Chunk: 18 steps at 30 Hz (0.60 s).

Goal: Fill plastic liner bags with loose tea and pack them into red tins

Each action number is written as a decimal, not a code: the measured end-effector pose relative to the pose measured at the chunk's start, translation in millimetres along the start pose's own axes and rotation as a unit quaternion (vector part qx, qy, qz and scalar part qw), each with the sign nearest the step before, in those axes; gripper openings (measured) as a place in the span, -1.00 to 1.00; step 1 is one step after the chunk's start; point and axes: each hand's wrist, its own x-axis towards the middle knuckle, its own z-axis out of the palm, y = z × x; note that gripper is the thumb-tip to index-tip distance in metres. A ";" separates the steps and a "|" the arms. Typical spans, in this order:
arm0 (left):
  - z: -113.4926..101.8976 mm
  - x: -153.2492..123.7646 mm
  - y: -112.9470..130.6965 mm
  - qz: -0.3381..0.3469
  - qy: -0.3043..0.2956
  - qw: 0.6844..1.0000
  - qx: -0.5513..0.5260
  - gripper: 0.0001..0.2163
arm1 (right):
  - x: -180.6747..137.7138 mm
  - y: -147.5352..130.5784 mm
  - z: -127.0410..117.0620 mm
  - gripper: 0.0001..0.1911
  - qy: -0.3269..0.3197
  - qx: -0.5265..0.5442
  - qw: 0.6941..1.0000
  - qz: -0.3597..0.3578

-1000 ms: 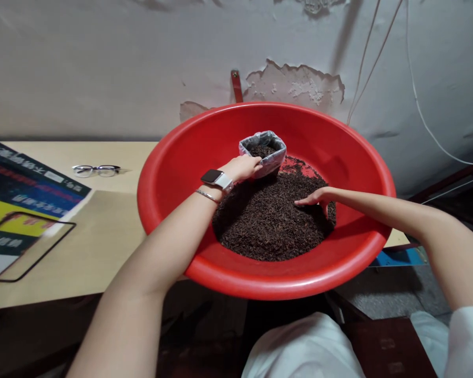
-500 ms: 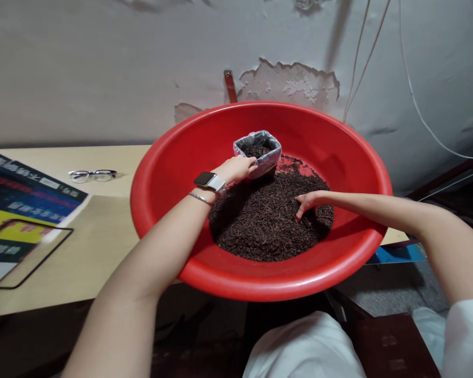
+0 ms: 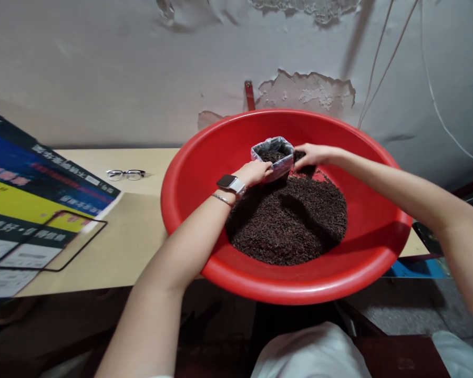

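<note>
My left hand is closed on the near left edge of a small box lined with a clear plastic bag. Dark loose tea leaves lie inside the box. At the box's right side is my right hand, its fingers curled around a handful of tea leaves. A large red plastic basin surrounds both hands and the box. Across its bottom spreads a pile of tea leaves, with a hollow at its right.
The basin sits on a pale table against a peeling wall. To its left lie eyeglasses and a printed sheet with a black wire frame. White cords hang at the right.
My right hand has risen out of the pile with a handful of tea leaves and moved to the box's right side. My left hand keeps its hold; the view has shifted left.
</note>
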 end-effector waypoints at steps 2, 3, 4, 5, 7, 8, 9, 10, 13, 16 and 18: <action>0.3 0.1 0.2 -0.005 0.000 1.000 -0.005 -0.64 | 19.3 -27.9 -13.4 -0.59 0.059 -0.046 0.997 -0.031; 0.7 0.2 0.1 -0.006 0.000 1.000 -0.008 -0.63 | 29.1 -40.8 -15.7 -0.59 0.088 -0.061 0.993 -0.041; 1.2 0.4 -0.1 -0.006 0.002 1.000 -0.013 -0.63 | 38.5 -52.1 -15.2 -0.57 0.113 -0.067 0.990 -0.047; 1.8 0.6 -0.3 -0.005 0.004 1.000 -0.019 -0.63 | 46.8 -61.2 -12.4 -0.55 0.131 -0.065 0.988 -0.049; 3.3 1.1 -0.7 -0.007 0.008 0.999 -0.031 -0.63 | 59.1 -71.9 -3.0 -0.54 0.138 -0.060 0.988 -0.038; 4.1 1.5 -0.9 -0.008 0.010 0.999 -0.037 -0.63 | 62.9 -73.8 1.8 -0.55 0.133 -0.070 0.988 -0.030; 5.0 1.9 -1.2 -0.008 0.013 0.999 -0.044 -0.62 | 65.2 -73.6 5.8 -0.55 0.129 -0.095 0.987 -0.023; 5.8 2.5 -1.5 -0.005 0.017 0.999 -0.051 -0.62 | 66.4 -72.0 8.3 -0.56 0.131 -0.133 0.982 -0.019; 7.9 4.7 -2.9 0.008 0.031 0.997 -0.070 -0.61 | 65.0 -63.3 7.7 -0.59 0.160 -0.258 0.952 -0.032; 8.9 6.8 -4.2 0.008 0.024 0.997 -0.074 -0.63 | 60.7 -56.4 3.4 -0.62 0.144 -0.301 0.939 -0.086; 9.1 7.5 -4.6 0.003 0.022 0.997 -0.076 -0.65 | 58.1 -53.5 4.2 -0.64 0.099 -0.299 0.939 -0.141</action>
